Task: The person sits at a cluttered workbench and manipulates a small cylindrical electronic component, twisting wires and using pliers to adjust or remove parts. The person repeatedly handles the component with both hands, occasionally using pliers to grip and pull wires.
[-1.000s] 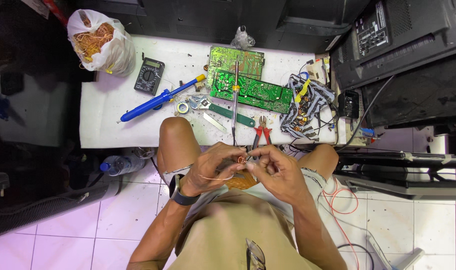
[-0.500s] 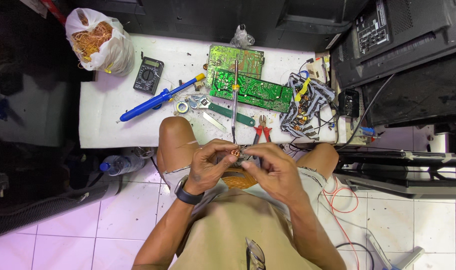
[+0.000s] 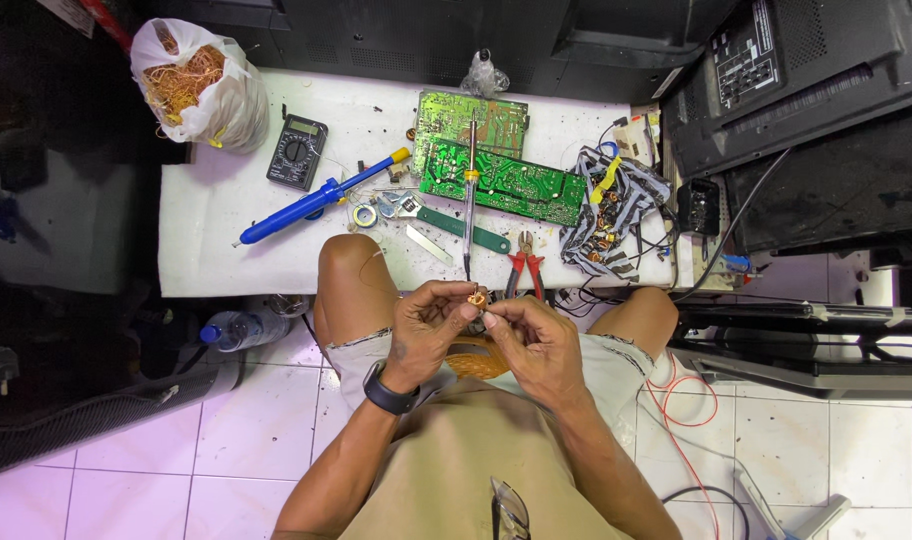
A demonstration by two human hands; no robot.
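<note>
Seated at a low white table (image 3: 226, 240), I hold both hands together over my lap. My left hand (image 3: 428, 322), with a black watch on its wrist, pinches a small copper-wound coil (image 3: 476, 296) at its fingertips. My right hand (image 3: 531, 335) meets it from the right, fingertips on the same coil. Under the hands lies a loose bundle of copper wire (image 3: 476, 360) on my lap. Just beyond the hands, on the table edge, lie red-handled pliers (image 3: 523, 270) and a soldering iron (image 3: 469, 190).
On the table: two green circuit boards (image 3: 501, 180), a black multimeter (image 3: 296, 152), a blue desoldering pump (image 3: 311, 205), a solder roll (image 3: 364, 215), a wrench (image 3: 446, 222), a cable bundle (image 3: 606, 215), a bag of copper wire (image 3: 191, 80). Dark television casings (image 3: 806, 120) stand right. A plastic bottle (image 3: 241, 328) lies on the floor.
My hands stay together on the coil; the fingers have shifted slightly, with the coil now held a little higher at the fingertips.
</note>
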